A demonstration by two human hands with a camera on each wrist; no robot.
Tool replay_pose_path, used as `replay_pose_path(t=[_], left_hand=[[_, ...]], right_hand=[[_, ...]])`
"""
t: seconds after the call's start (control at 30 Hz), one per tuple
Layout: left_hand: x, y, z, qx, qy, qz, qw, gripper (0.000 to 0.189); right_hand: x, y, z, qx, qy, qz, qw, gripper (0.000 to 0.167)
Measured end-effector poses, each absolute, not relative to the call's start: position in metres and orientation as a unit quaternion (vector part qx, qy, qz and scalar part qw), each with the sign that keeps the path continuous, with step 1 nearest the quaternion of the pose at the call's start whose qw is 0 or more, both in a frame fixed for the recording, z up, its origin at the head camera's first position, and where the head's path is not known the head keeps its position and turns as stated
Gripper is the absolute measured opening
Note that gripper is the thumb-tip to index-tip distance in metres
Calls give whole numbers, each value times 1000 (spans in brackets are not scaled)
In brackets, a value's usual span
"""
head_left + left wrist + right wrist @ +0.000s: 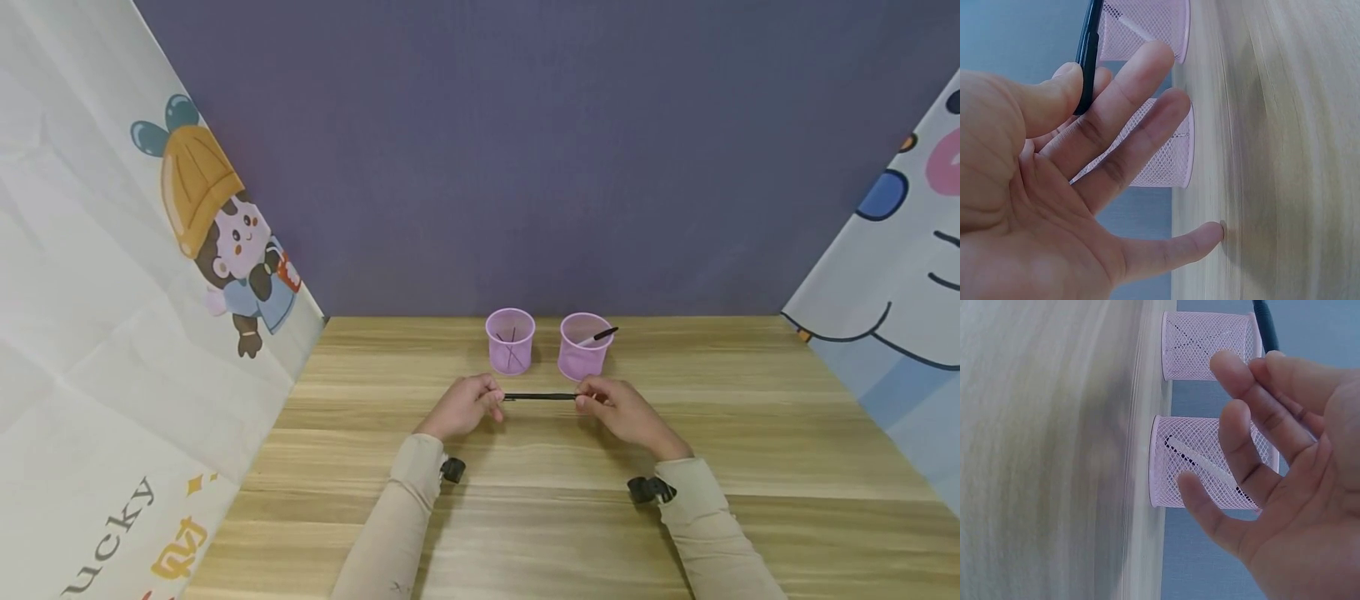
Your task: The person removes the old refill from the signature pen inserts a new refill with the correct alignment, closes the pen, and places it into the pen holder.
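Observation:
A slim black pen (540,397) lies level between my two hands, just above the wooden table. My left hand (465,406) pinches its left end between thumb and index finger. In the left wrist view that pen end (1088,69) shows a clip, and the little finger touches or nearly touches the table. My right hand (626,414) pinches the other end with thumb and index finger. The right wrist view shows only a short dark piece of the pen (1265,325) above the fingertips; the remaining fingers are spread and loosely bent.
Behind the hands stand two pink mesh cups. Thin dark sticks cross inside the left cup (495,354). A white pen with a black end (604,333) leans in the right cup (576,365). A dark wall backs the table (525,533); printed sheets hang on both sides.

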State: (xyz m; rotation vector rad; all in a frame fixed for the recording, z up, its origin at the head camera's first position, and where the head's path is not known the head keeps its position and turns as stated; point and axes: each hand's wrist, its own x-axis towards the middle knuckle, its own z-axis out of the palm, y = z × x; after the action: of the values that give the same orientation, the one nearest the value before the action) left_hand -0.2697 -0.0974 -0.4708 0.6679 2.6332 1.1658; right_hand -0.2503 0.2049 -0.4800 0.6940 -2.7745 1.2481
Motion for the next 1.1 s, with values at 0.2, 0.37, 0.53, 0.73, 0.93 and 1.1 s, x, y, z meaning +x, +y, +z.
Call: replay_pose_path(t=[0.2,0.37,0.53,0.73,0.93,1.1], left_hand=[[-269,-97,-470,223,886,396,94,20],[-269,-97,-470,222,886,395,94,19],[-270,-98,-471,218,885,399,99,19],[-270,-98,-473,216,884,401,99,20],[-271,-98,-473,217,884,402,98,19],[-271,-98,-473,215,884,402,101,18]], right_hand=[[-250,205,-480,219,-890,399,18,6],[-249,205,-479,206,-893,400,22,4],[-248,205,-478,200,-893,403,22,7],[-248,204,-477,195,-891,410,19,7],[-248,205,-478,180,-894,410,19,8],[-249,206,-479,172,-900,399,12,23]])
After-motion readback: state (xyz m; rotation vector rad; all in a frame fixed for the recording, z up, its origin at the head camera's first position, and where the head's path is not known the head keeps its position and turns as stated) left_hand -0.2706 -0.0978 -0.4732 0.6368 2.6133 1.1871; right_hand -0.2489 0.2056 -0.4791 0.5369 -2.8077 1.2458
